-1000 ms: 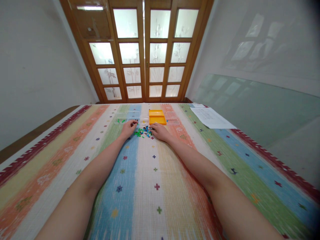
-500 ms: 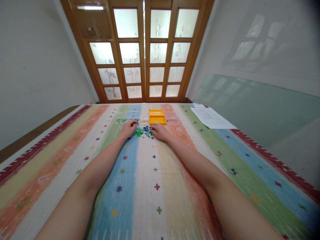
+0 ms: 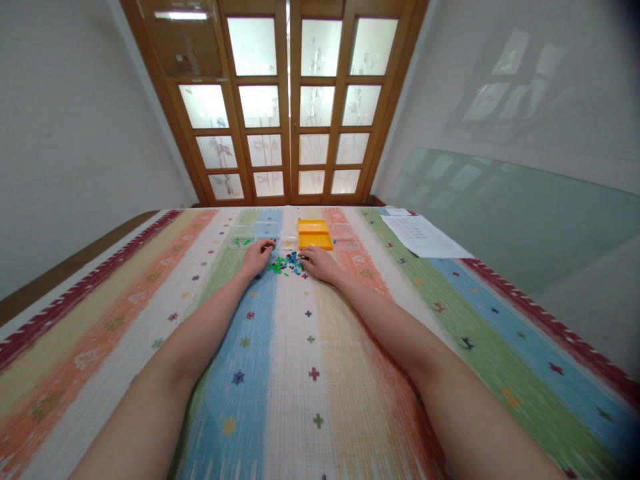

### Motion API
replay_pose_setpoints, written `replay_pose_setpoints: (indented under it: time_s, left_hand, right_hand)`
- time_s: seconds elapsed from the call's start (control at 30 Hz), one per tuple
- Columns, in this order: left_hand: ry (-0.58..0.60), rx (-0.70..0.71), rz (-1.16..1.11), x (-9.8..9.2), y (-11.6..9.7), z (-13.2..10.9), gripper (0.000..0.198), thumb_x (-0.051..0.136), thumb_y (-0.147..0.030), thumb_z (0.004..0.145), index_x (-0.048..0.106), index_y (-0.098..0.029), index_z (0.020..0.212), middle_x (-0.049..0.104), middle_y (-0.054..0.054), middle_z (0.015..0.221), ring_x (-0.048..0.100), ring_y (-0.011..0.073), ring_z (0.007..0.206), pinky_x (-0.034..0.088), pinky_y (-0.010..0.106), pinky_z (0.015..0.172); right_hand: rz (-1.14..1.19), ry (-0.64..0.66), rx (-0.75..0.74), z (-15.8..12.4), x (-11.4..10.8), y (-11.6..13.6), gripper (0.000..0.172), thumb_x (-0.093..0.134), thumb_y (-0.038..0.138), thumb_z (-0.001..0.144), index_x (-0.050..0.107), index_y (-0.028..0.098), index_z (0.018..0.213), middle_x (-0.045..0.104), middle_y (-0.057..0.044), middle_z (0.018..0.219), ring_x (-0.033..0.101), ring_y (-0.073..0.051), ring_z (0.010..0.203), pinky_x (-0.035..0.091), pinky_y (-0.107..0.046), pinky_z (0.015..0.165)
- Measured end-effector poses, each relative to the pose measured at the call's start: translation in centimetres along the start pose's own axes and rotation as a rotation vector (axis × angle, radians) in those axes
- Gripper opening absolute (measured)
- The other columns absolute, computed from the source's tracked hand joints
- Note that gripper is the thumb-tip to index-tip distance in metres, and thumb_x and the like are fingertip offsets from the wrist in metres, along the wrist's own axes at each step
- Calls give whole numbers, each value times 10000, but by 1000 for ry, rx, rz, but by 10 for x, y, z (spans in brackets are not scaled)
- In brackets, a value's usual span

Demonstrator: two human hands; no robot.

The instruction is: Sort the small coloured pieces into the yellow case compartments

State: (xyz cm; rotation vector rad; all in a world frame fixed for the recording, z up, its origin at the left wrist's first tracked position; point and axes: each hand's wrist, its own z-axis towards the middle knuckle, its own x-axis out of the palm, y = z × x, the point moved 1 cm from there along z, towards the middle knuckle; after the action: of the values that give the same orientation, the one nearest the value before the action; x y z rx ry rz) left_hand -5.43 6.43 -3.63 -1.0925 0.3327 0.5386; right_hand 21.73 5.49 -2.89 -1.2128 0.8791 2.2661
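Observation:
A loose pile of small green, blue and dark pieces (image 3: 283, 263) lies on the striped cloth between my hands. My left hand (image 3: 257, 257) is at the pile's left edge, thumb and fingers closed together; whatever they hold is too small to make out. At the right edge, my right hand (image 3: 320, 262) rests with bent fingers against the blue pieces, and its fingertips are partly hidden. Just beyond my left hand is a clear plastic tray (image 3: 234, 245) with several green pieces in it. An orange open box (image 3: 315, 225) stands behind my right hand.
Another clear tray (image 3: 350, 237) sits right of the orange box. Printed paper sheets (image 3: 423, 235) lie farther right on the striped tablecloth (image 3: 295, 373). A glass panel (image 3: 500, 200) leans along the right wall, and wooden glazed doors (image 3: 291, 133) close the far end.
My left fingertips have shifted very slightly and stay closed. The right hand, the pile and the boxes look the same.

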Motion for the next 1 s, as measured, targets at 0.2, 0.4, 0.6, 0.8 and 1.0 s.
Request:
replay_pose_setpoints:
  time_s: [0.2,0.4,0.6,0.8,1.0]
  left_hand:
    - [-7,-16,5,-1,0,1,195,554,-209,902,734,-230,975,750,20,886,697,198,777,541,325,795]
    - [-15,-21,11,-1,1,1,197,561,-230,911,743,-229,987,742,17,852,697,201,768,535,328,789]
    - [-29,-24,6,-1,1,0,233,565,-246,920,765,-216,1036,763,31,890,692,202,767,536,330,800]
    - [-25,-74,-14,-3,-2,0,357,472,-199,931,768,-198,1131,784,46,1071,691,171,776,551,317,838]
    - [-102,-157,-58,-6,0,2,411,479,-203,918,759,-191,1219,787,65,1022,691,178,740,561,319,791]
  right_hand:
    - [-8,2,-6,0,1,-1,280,595,312,1076,756,188,1268,733,-117,1217,661,-222,1139,485,-326,1013]
    - [0,-1,-12,0,1,-2,275,592,311,1076,756,195,1264,734,-115,1220,662,-219,1141,486,-327,1012]
    - [6,-17,-21,0,2,-2,276,598,317,1075,759,189,1258,734,-118,1219,660,-221,1152,482,-321,1013]
    - [0,-9,-20,1,2,-3,268,599,310,1075,762,181,1244,737,-118,1196,665,-219,1114,486,-313,987]
    - [4,-4,-18,1,1,-2,270,597,313,1075,759,191,1254,736,-115,1203,664,-222,1120,484,-318,992]
